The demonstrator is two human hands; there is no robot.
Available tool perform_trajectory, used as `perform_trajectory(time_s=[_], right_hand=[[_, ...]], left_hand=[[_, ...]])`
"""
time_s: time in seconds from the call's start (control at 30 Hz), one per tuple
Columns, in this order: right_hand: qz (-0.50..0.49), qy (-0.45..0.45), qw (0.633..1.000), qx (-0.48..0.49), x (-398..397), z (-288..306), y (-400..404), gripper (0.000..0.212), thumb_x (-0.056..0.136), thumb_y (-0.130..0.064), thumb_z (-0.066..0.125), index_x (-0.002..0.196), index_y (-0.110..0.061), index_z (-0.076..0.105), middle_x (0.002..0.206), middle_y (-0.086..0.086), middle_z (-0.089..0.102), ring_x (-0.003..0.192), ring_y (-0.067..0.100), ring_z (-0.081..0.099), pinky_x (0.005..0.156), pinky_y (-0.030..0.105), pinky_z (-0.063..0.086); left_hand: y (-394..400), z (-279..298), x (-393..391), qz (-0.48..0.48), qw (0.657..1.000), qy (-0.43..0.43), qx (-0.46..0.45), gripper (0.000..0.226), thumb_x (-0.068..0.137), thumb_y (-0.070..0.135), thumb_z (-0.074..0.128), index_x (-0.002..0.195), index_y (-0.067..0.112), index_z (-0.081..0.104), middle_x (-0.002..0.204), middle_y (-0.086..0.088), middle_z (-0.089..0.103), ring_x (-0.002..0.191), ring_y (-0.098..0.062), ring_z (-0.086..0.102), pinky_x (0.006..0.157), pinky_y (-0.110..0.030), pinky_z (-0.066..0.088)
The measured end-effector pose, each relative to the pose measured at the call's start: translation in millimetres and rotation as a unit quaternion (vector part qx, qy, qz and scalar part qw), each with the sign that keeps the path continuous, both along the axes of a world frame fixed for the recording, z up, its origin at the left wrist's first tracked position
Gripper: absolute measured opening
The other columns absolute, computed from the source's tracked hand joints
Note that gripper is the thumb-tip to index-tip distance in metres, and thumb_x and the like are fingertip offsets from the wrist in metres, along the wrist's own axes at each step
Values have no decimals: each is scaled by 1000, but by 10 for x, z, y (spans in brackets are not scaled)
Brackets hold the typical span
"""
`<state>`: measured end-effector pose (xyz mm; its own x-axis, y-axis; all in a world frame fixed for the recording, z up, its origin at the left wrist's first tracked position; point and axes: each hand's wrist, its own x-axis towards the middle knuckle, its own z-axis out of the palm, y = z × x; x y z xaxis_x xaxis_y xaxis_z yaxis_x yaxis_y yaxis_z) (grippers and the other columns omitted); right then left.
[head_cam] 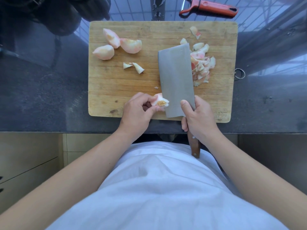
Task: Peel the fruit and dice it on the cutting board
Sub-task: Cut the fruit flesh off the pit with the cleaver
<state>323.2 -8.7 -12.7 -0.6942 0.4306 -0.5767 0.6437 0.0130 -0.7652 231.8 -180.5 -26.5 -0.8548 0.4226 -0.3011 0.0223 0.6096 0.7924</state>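
L hand (138,109) pinches the fruit core piece (160,101) at the cutting board's (116,83) near edge, w/ cleaver (176,78) blade right beside it. R hand (198,120) grips the cleaver handle. Three peeled wedges (116,45) far left (peels (201,63) piled behind blade).

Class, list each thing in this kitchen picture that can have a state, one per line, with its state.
Left hand: pinches the pit piece.
Pit piece: cut open, pit exposed.
Right hand: grips the cleaver.
Cleaver: blade beside the pit piece.
Peach wedges: peeled, undiced.
Peels: piled on the cutting board.
Peeler: unused, behind board.
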Motion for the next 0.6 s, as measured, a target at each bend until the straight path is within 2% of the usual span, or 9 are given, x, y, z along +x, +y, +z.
perform_trajectory(time_s=[0.1, 0.17, 0.23, 0.3, 0.4, 0.47, 0.5, 0.6], right_hand=[[8, -8, 1000, -6, 30, 8, 30, 18, 105, -26, 50, 103, -12, 62, 50, 15, 58, 40, 24, 53, 44, 28, 41], [4, -10, 1000, -2, 31, 32, 19, 20, 105, -26, 50, 100, -10, 61, 49, 14, 58, 40, 24, 54, 47, 30, 43], [-5, -13, 1000, 11, 48, 93, 16, 21, 104, -25, 51, 97, -7, 59, 49, 17, 58, 40, 22, 54, 47, 30, 44], [-19, -13, 1000, 20, 88, 180, 42, 21, 104, -22, 50, 96, -4, 58, 52, 23, 57, 38, 20, 53, 43, 26, 42], [-28, -13, 999, 35, 107, 296, 127, 22, 104, -19, 50, 98, 1, 56, 55, 28, 58, 36, 17, 51, 38, 22, 38], [-22, -17, 998, 51, 81, 325, 198, 23, 104, -20, 50, 99, 2, 56, 56, 28, 58, 36, 16, 51, 37, 21, 38], [-17, -20, 998, 60, 63, 331, 235, 23, 104, -20, 50, 98, 2, 56, 56, 27, 58, 36, 16, 51, 37, 21, 38], [3, -21, 997, 75, -4, 330, 296, 25, 103, -21, 51, 96, 2, 55, 55, 24, 59, 37, 18, 54, 40, 24, 43]], left_hand=[[-7, 8, -26, -10, 1000, -15, 5, 28, 86, 12, 83, 113, 15, 78, 101, 3, 69, 87, -14, 64, 80, -23, 54], [-14, 37, -56, -16, 1000, -21, 14, 33, 89, 5, 79, 119, 17, 76, 107, 10, 70, 92, -11, 64, 82, -17, 52], [6, 58, -116, -11, 1000, -18, 14, 39, 91, -1, 73, 123, 22, 74, 111, 19, 68, 96, -4, 63, 86, -11, 48], [58, 68, -190, 10, 1000, 5, 0, 43, 91, 1, 70, 126, 27, 72, 111, 21, 67, 100, -7, 63, 87, -13, 48], [172, 77, -206, 83, 993, 71, -42, 22, 92, 13, 70, 112, 23, 71, 108, 10, 63, 87, -3, 60, 79, -14, 44], [234, 106, -128, 113, 991, 63, -45, 5, 96, 21, 67, 100, 24, 66, 107, 5, 60, 86, 3, 57, 79, -10, 39], [241, 96, -75, 98, 993, 54, -40, 5, 96, 23, 67, 100, 23, 66, 109, 5, 60, 91, 3, 56, 83, -11, 40], [199, 9, 0, 2, 998, 55, -39, 30, 93, 13, 70, 122, 21, 70, 124, 5, 61, 114, -12, 55, 98, -31, 47]])
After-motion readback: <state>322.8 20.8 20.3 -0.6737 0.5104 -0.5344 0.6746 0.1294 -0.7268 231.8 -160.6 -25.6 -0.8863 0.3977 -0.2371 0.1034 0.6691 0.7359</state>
